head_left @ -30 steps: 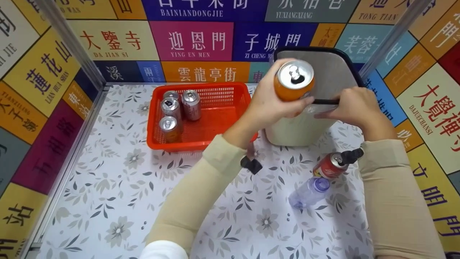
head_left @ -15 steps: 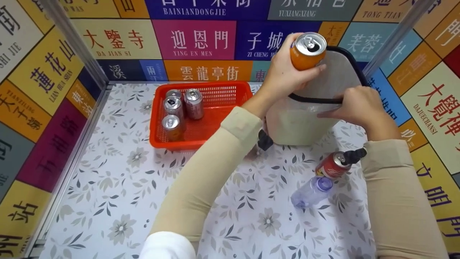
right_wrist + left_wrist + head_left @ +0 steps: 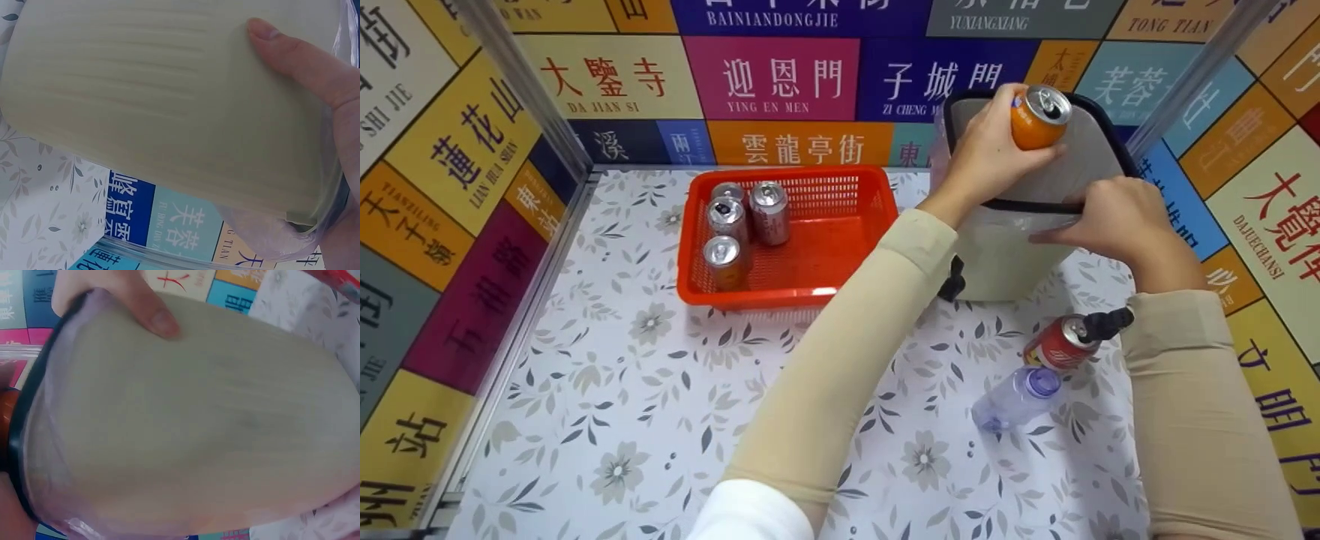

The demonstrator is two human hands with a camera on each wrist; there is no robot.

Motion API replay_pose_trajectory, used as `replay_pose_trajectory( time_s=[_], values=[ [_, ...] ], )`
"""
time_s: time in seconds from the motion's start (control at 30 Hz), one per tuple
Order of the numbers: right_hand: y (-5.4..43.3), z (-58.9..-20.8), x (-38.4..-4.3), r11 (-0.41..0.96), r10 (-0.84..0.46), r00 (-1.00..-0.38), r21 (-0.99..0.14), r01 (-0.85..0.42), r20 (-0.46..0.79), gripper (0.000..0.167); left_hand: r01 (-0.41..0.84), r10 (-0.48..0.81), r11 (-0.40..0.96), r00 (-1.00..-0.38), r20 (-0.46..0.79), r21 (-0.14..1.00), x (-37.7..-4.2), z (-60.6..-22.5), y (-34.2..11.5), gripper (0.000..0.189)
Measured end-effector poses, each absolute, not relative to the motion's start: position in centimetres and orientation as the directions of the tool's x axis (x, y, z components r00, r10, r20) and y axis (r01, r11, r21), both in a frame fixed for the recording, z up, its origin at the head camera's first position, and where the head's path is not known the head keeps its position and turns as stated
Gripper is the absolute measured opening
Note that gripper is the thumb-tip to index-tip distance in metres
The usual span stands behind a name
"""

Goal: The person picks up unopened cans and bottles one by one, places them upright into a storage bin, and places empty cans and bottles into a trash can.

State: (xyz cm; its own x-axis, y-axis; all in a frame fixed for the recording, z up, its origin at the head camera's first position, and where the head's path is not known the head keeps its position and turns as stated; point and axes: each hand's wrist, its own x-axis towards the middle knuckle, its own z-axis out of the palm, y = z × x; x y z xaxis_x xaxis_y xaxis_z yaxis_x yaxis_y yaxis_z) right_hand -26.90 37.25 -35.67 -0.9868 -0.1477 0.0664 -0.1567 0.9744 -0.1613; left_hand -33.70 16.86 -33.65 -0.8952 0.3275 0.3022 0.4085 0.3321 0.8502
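Observation:
My left hand [image 3: 990, 146] grips an orange soda can [image 3: 1035, 127], tilted, over the mouth of a pale trash bin [image 3: 1005, 259] with a black rim and a clear liner. In the left wrist view, a sliver of the orange can [image 3: 7, 422] shows past the rim. My right hand [image 3: 1121, 217] holds the bin's near right rim, its thumb [image 3: 292, 56] pressed on the outer wall in the right wrist view. The bin's inner bottom is hidden.
A red plastic basket [image 3: 840, 292] at the left holds several cans [image 3: 727, 262]. A red can [image 3: 1061, 345] and a translucent purple bottle [image 3: 1016, 401] stand near my right forearm. Patterned walls [image 3: 776, 79] enclose the floral tabletop [image 3: 652, 397].
My left hand has carried the orange can to the right, rising and then lowering, further over the bin's mouth. My right hand keeps its hold on the rim.

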Motion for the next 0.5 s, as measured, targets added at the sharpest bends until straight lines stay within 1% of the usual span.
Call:
replay_pose_trajectory(
  time_s=[0.13, 0.2, 0.3, 0.37, 0.5],
  values=[
    [37.1, -35.9, -27.0, 0.975, -0.152, -0.987, -0.157, -0.159, 0.059, 0.064, 0.363, 0.318, 0.436, -0.918, 0.236, 0.823, -33.9, -34.0, 17.1, 0.079],
    [37.1, -36.0, -27.0, 0.974, -0.154, -0.987, -0.158, -0.161, 0.051, 0.063, 0.309, 0.303, 0.475, -0.936, 0.177, 0.824, -33.9, -33.8, 17.3, 0.077],
    [37.1, -36.0, -27.0, 0.974, -0.157, -0.987, -0.157, -0.161, 0.043, 0.062, 0.212, 0.256, 0.477, -0.962, 0.096, 0.853, -33.9, -33.3, 17.8, 0.074],
    [37.0, -35.9, -27.0, 0.975, -0.152, -0.988, -0.156, -0.156, 0.039, 0.062, 0.173, 0.234, 0.464, -0.970, 0.068, 0.869, -34.0, -33.1, 18.0, 0.073],
    [37.0, -35.8, -27.0, 0.975, -0.149, -0.987, -0.159, -0.156, 0.058, 0.061, 0.202, 0.249, 0.488, -0.965, 0.086, 0.849, -34.2, -33.1, 18.4, 0.074]
  ],
)
